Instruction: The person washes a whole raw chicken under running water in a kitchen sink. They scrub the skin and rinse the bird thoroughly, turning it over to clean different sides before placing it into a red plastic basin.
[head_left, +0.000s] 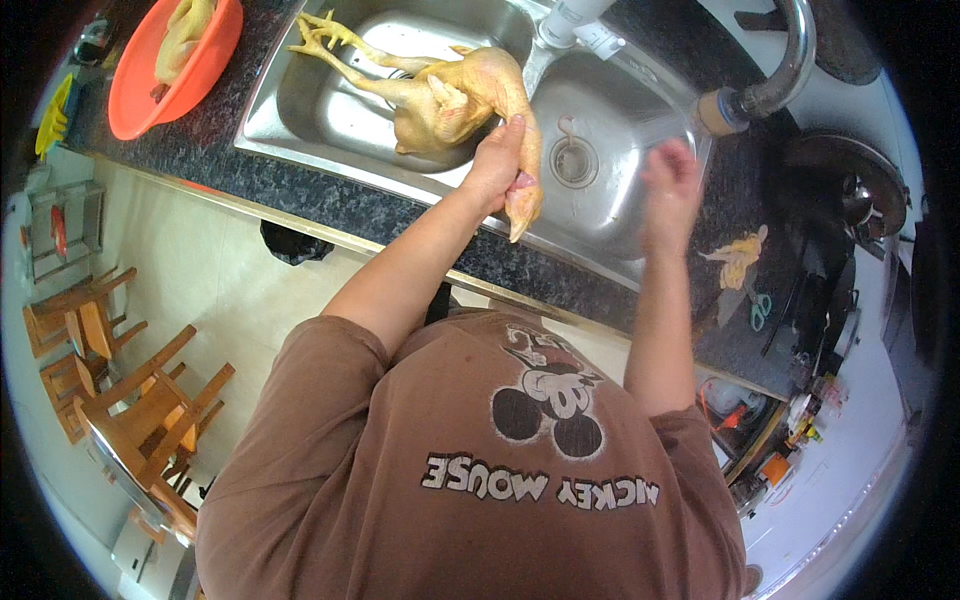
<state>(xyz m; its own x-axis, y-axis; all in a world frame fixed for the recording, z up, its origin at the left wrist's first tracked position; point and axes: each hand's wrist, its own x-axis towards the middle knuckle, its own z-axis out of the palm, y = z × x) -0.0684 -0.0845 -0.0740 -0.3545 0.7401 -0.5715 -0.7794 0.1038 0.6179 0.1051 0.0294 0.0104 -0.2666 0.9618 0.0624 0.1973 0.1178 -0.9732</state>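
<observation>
A plucked whole chicken (450, 94) lies across the left basin (315, 127) of a steel double sink, its feet towards the far left. My left hand (496, 161) grips its neck near the head, which hangs over the front of the divider between basins. Pink flesh shows at a gap in the skin by my fingers. My right hand (671, 176), blurred with its fingers curled, is raised over the right side of the right basin (600, 217). In that basin a thin pinkish curved strip (566, 129) lies by the drain strainer (574, 161).
An orange plastic tub (131, 112) at upper left holds another plucked bird (184, 41). Right of the sink lie yellowish poultry pieces (739, 259) and green-handled scissors (760, 311). The curved faucet (795, 75) overhangs the right corner; a dark pan (847, 172) is beyond.
</observation>
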